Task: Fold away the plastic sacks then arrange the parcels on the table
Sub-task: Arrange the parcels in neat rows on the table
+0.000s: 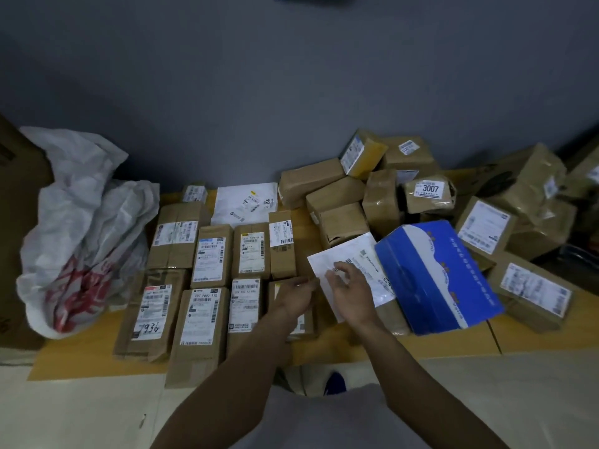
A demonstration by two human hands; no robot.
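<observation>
A flat white parcel (358, 259) with a printed label lies tilted between the rows and a blue and white box (434, 273). My left hand (296, 294) pinches its left edge. My right hand (351, 291) rests over it with fingers curled on its top face. Brown labelled parcels (212, 254) lie flat in neat rows on the left half of the yellow table (453, 343). A crumpled white plastic sack (87, 228) with red print sits at the table's left end.
A loose heap of brown parcels (382, 196) fills the back right of the table, up to the grey wall. Another white mailer (246, 202) lies behind the rows. A big cardboard box (16, 222) stands at the far left.
</observation>
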